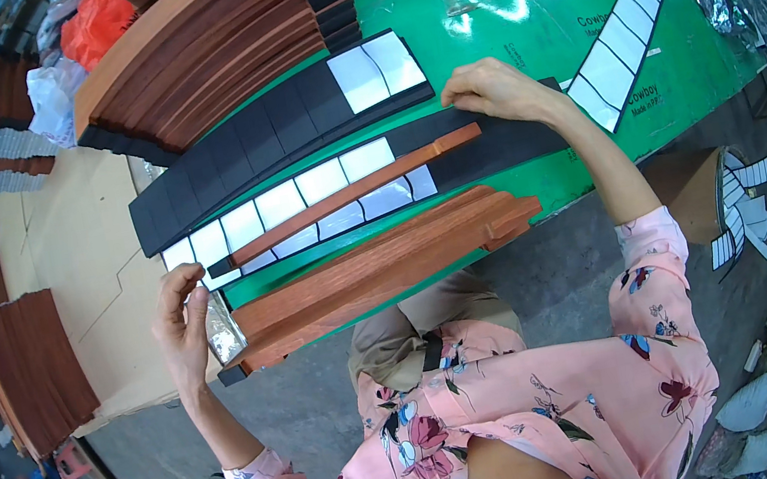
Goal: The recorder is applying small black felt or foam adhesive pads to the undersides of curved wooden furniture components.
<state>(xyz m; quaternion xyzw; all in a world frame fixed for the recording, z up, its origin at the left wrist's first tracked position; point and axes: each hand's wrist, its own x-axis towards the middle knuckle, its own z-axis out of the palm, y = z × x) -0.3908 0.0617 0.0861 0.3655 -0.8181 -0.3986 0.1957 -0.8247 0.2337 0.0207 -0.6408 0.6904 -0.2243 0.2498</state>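
Observation:
A black strip with white squares [283, 206] lies on the green table, its right part plain black. Across it rests a thin reddish-brown wooden strip [355, 190] with a dark left end. My left hand [182, 319] is at the left end of these strips, fingers curled in toward the thumb; what they grip is hidden. Over the right part of the black strip, my right hand [499, 90] has its fingertips pinched together by the strip's far edge. I cannot make out anything between them. Nearer to me lies a thick reddish-brown wooden moulding [359, 274].
Behind is a stack of wooden mouldings [200, 52] with black ends, and more black strips [276, 141]. Another white-squared strip [617, 48] lies at right. A cardboard box [690, 193] with strip scraps stands on the floor. More mouldings [34, 364] are stacked at left.

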